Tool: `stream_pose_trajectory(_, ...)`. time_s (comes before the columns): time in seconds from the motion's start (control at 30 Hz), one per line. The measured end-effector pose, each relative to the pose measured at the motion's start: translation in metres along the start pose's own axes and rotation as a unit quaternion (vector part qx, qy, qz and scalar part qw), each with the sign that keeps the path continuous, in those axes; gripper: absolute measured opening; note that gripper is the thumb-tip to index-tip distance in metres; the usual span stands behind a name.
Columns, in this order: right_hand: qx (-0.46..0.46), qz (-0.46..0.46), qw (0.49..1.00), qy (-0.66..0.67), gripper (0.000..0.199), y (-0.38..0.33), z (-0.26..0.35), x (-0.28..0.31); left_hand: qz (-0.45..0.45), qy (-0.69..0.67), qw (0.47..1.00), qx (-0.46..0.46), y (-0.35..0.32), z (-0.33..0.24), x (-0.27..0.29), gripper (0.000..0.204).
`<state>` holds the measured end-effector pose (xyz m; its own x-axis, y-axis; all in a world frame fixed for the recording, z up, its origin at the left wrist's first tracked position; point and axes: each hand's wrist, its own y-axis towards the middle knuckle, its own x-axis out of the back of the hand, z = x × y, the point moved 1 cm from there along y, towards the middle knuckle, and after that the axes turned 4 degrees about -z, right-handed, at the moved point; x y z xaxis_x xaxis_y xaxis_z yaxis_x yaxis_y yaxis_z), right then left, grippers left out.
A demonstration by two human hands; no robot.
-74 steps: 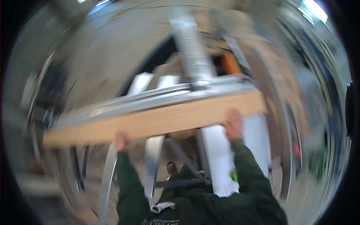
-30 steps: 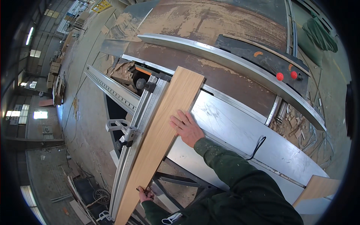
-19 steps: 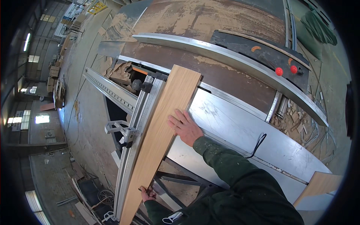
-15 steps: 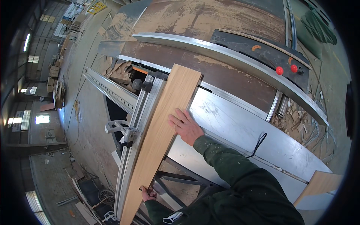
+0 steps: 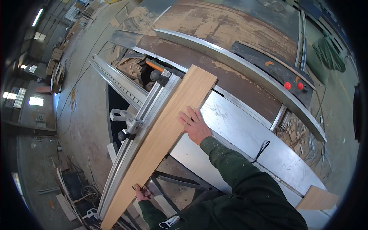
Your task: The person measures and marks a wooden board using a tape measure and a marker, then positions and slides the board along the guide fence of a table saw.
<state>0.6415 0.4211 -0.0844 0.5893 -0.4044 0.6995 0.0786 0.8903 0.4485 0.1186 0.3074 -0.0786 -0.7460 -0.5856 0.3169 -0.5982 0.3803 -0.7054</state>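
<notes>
A long, light wooden board (image 5: 161,147) lies slantwise on a sliding table saw, one long side along the metal crosscut fence (image 5: 126,153). My right hand (image 5: 196,126) rests on the board's right edge at mid-length, its fingers spread over the top face. Lower down, my left hand (image 5: 142,193) is closed at the same edge, with a thin, dark, pen-like stick (image 5: 135,188) jutting from its fingers. Whether that hand also grips the board is hard to make out. A flip stop (image 5: 128,122) sits on the fence beside the board.
Right of the board stretches the silver sliding table (image 5: 234,115), a black cord loop (image 5: 263,150) on it. Beyond are a long metal rip fence (image 5: 245,61), two red knobs (image 5: 287,86) and sawdust. A wood offcut (image 5: 317,198) lies lower right; scraps (image 5: 297,134) are heaped below.
The view has turned slightly, so the board and fence appear more slanted. Both hands keep about the same places on the board. The dark stick in my left hand shows more clearly.
</notes>
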Motion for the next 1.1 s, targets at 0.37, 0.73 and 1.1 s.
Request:
stream_pose_trajectory(0.37,-0.018,0.012,1.000,0.001,0.055,-0.008,-0.004,0.001,0.028,-0.011,0.999,-0.029,-0.012,0.007,-0.013,0.046)
stream_pose_trajectory(0.73,0.005,-0.009,1.000,-0.012,0.053,0.001,0.001,0.007,0.010,-0.045,0.998,-0.036,-0.009,0.008,-0.010,0.047)
stream_pose_trajectory(1.1,0.130,0.050,0.990,-0.020,0.065,-0.009,0.050,-0.002,-0.010,-0.081,0.995,-0.061,-0.008,0.018,-0.013,0.043)
